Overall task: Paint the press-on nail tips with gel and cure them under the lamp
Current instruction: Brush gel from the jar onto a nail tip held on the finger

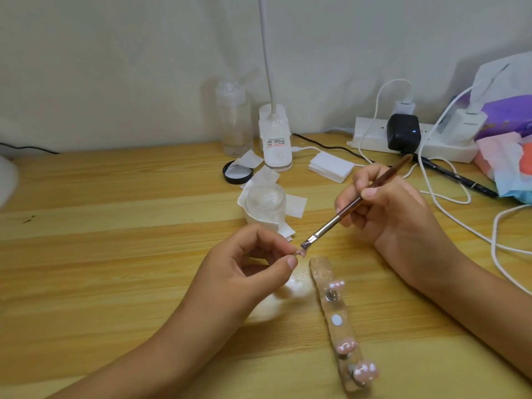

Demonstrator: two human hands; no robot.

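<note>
Painting step, frame centre: left hand pinching small pink nail tip; right hand gripping brown-handled brush, bristles touching it. Next, probably: steady even strokes.

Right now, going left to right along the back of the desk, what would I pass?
Clear bottle → white lamp base → stack of white pads → power strip with black adapter → colourful bag.
</note>
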